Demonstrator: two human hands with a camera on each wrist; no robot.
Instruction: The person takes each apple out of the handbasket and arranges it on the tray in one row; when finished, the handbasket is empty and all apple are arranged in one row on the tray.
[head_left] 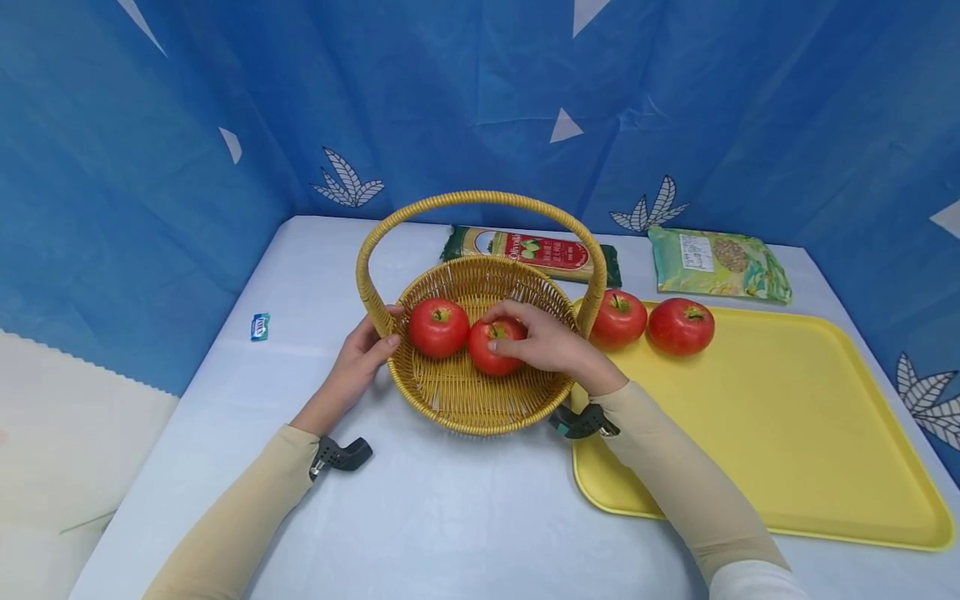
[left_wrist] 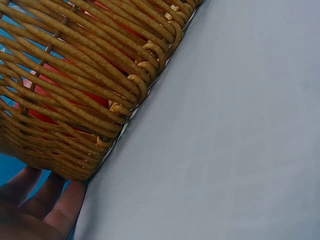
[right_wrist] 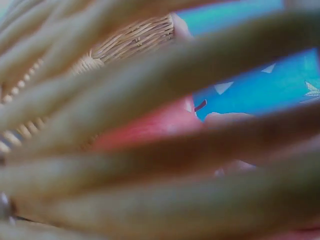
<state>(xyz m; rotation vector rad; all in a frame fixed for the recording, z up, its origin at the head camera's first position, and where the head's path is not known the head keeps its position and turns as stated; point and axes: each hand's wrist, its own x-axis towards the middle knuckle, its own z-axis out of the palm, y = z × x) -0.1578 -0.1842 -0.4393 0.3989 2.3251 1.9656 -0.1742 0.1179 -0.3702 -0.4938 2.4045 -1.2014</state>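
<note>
A round wicker basket [head_left: 484, 408] with a tall arched handle stands on the table, two red apples inside it. My left hand [head_left: 362, 357] grips the basket's left rim by the foot of the handle, thumb in front; in the left wrist view its fingers [left_wrist: 70, 205] touch the woven side. My right hand [head_left: 543, 337] reaches over the right rim and holds the right-hand apple [head_left: 491, 357] between thumb and fingers. Beside it lies the other apple [head_left: 438, 328]. Blurred basket strands cover most of the right wrist view, with part of a red apple [right_wrist: 150, 127] behind them.
A yellow tray [head_left: 787, 433] lies to the right, two more apples at its far left corner: one [head_left: 619, 321] by the handle, one [head_left: 681, 327] beside it. Behind are a pasta packet [head_left: 551, 254] and a green bag [head_left: 720, 265]. A small blue sachet [head_left: 259, 327] lies left.
</note>
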